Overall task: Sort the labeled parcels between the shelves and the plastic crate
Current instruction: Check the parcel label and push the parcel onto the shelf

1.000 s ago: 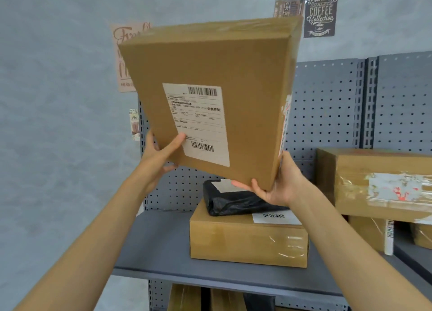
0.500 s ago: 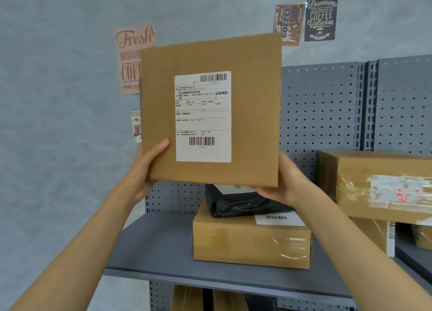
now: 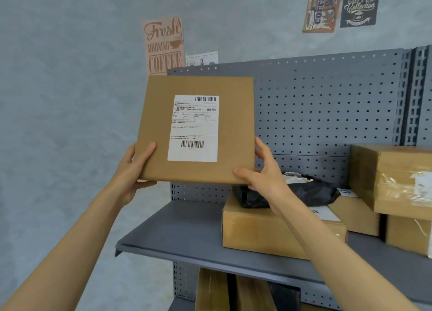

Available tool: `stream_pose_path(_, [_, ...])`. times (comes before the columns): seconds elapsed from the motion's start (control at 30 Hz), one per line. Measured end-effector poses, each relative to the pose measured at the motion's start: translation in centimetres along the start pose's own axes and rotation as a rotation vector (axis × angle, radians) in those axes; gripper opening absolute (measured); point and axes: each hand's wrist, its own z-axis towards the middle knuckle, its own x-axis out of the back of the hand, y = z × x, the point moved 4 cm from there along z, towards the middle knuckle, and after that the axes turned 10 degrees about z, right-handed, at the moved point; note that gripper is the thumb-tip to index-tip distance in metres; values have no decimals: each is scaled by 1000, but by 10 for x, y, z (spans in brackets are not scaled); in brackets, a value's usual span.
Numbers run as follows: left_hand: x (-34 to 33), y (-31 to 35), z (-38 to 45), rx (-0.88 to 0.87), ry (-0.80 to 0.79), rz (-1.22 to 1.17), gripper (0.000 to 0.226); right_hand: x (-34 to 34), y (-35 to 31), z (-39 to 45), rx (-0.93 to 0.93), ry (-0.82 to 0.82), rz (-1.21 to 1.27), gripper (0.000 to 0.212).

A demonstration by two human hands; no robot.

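- A flat, square brown cardboard parcel (image 3: 198, 129) is held upright in the air, its broad face toward the camera, above the left end of the grey metal shelf (image 3: 187, 236) and touching nothing but the two hands.
- A white rectangular shipping label (image 3: 193, 128) with two barcodes sits in the middle of that parcel's face.
- The left hand (image 3: 134, 170) grips the parcel's lower left corner: the thumb lies across the front face and the fingers curl beneath the bottom edge.
- The right hand (image 3: 264, 177) grips the parcel's lower right corner, thumb on the front face, fingers wrapped round the right edge.
- Below and to the right of the held parcel, a low brown cardboard box (image 3: 257, 231) sealed with clear tape rests on the shelf.
- A black plastic mailer bag (image 3: 304, 191) lies on top of that low box.
- Further right of the held parcel, a large taped brown cardboard carton (image 3: 395, 179) sits stacked on other cartons.
- Behind the held parcel stands the shelf's grey perforated back panel (image 3: 327, 105).
- Above the held parcel, on the blue-grey wall, hangs a pink "Fresh Morning Coffee" poster (image 3: 163, 44); two darker coffee posters (image 3: 339, 6) hang up to the right.
- Under the shelf, more brown boxes (image 3: 212, 289) stand on edge.
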Motion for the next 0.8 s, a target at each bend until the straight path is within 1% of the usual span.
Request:
stream_pose_path(0.07, [15,-5,-1,-3,29,43,47,-16,4,0,3,-7,-38,81])
stream_pose_path(0.2, [43,-16,-3,17,85,138,70,-45,14,2,-17,-6,-150,80])
stream_pose_path(0.23, [50,-19,-3,27,107,158,73,-51,17,2,-25,-11,-168,80])
stream_pose_path(0.33, [68,-28,-1,43,151,221,69,-69,31,1,-78,-31,-183,81])
stream_pose_path(0.4, [78,-36,3,57,164,273,67,-78,42,-1,-151,-48,-189,86])
stream_pose_path(0.5, [85,-51,9,99,114,345,72,-90,59,-3,-264,-93,-285,101])
stream_pose_path(0.53, [84,-56,10,118,85,368,73,-92,64,-4,-292,-102,-334,102])
stream_pose_path(0.6, [78,-69,14,157,32,402,72,-92,73,-5,-366,-104,-388,97])
stream_pose_path(0.7, [68,-87,20,196,-25,452,66,-91,82,-9,-556,-75,-309,89])
stream_pose_path(0.8, [66,-95,27,220,-74,489,65,-92,87,-11,-639,-59,-288,85])
